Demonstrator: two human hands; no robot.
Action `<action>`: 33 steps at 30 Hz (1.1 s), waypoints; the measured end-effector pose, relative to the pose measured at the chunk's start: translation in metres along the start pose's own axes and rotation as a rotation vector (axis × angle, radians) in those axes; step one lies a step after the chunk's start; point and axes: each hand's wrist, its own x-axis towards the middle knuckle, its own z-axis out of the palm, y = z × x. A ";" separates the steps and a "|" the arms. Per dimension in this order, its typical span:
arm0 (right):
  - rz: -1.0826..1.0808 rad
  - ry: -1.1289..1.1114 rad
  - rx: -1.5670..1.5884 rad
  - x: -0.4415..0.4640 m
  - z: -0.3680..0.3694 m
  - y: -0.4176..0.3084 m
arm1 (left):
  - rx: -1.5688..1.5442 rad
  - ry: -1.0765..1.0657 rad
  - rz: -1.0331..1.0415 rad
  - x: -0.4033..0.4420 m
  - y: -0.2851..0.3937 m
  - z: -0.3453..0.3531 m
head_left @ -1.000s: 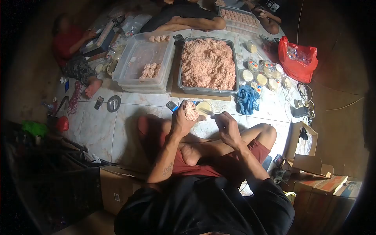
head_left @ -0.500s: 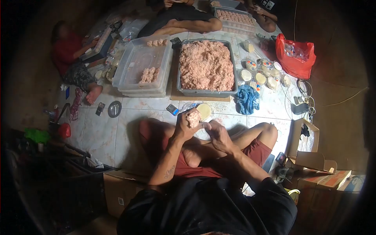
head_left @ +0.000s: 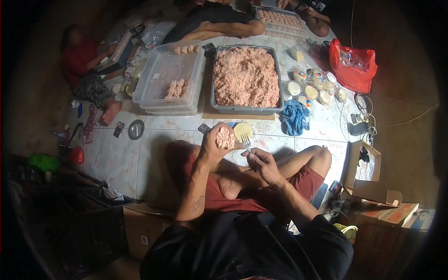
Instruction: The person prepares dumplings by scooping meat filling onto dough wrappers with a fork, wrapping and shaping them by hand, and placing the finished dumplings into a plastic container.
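My left hand [head_left: 212, 148] is closed around a lump of pink minced filling [head_left: 225, 138], which shows on top between thumb and fingers. Any wrapper around it is hidden by the hand. My right hand [head_left: 264, 164] grips a metal fork [head_left: 246, 142], its tines pointing up and away from me, just right of the lump. Behind the fork, a round stack of pale dough wrappers [head_left: 241, 129] lies on the tiled floor. Farther off stands a grey tub [head_left: 282, 88] heaped with minced filling [head_left: 245, 77]. Left of it, a clear plastic tray [head_left: 161, 70] holds a few shaped pieces [head_left: 178, 88].
A small dark scale [head_left: 204, 128] lies beyond my left hand. Right of the tub are a blue cloth [head_left: 295, 117], several packs of wrappers [head_left: 311, 93] and a red plastic bag [head_left: 353, 70]. Other people sit around with trays [head_left: 280, 19]. An open cardboard box [head_left: 366, 161] stands right.
My left hand has shifted slightly left and turned, showing more of the filling's top. My right hand has drawn back from it, and the fork now shows clearly.
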 end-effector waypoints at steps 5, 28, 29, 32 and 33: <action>-0.030 -0.027 -0.042 0.002 0.002 0.003 | -0.139 0.072 0.003 -0.001 -0.001 0.002; -0.440 0.214 -0.712 0.013 0.016 -0.014 | 0.116 -0.007 -0.016 0.000 -0.012 0.024; -0.468 0.235 -0.822 0.011 0.014 -0.015 | 0.127 0.060 -0.008 -0.001 -0.012 0.024; -0.403 0.221 -0.653 0.007 0.004 -0.012 | -0.002 0.085 0.008 0.002 -0.013 0.007; -0.331 0.203 -0.502 0.003 0.001 -0.008 | -0.144 0.040 0.005 0.002 -0.008 0.000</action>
